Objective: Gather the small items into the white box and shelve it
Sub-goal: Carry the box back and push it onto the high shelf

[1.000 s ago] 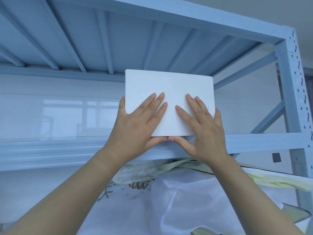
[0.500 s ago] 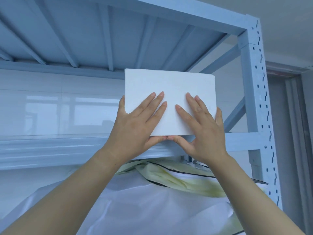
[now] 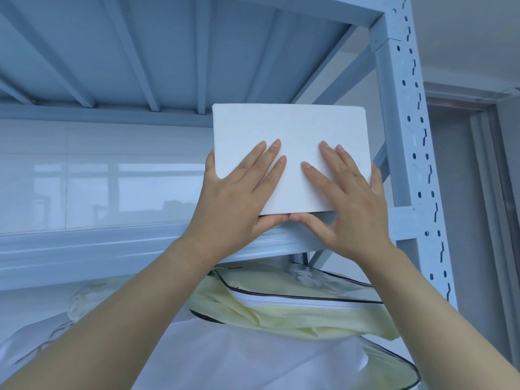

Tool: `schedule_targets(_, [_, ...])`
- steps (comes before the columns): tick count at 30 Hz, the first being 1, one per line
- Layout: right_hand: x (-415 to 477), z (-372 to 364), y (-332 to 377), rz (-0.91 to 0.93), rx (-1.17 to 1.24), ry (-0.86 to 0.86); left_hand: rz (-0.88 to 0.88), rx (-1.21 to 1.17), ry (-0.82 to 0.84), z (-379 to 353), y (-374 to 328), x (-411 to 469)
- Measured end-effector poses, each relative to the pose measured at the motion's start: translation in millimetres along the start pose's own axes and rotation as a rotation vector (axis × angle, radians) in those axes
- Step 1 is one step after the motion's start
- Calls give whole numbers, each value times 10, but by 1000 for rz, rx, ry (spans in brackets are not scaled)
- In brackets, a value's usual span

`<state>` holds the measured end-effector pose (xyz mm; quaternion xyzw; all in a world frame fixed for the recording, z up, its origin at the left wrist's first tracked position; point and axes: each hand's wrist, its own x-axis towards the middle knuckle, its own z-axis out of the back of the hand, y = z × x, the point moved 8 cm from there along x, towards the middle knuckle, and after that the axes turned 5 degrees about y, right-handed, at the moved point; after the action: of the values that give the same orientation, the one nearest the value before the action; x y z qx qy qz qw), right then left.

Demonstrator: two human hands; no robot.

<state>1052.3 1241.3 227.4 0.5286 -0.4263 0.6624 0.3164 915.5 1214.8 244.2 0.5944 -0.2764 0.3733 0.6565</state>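
no readable text, labels or numbers, white box [image 3: 289, 130] blank

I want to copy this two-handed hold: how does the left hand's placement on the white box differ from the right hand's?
The left hand covers the lower left of the white box, its little finger wrapping the left edge; the right hand covers the lower right, its little finger at the right edge. Both spread their fingers flat on the front, thumbs meeting under the bottom edge.

head view, close, tilted up at shelf [image 3: 112, 249]
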Motion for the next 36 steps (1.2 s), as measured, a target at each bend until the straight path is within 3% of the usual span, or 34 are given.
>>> schedule_targets(16, [-330,-192,-1358,1,131,54,62,75,139,-623,-988,769])
schedule_targets(22, [-345,-304,-1453,45,162,102,61,90,130,-713,-1075,784])
schedule_targets(36, [-356,-569,-1452,48,182,285,101,16,329,-869,-1058,769])
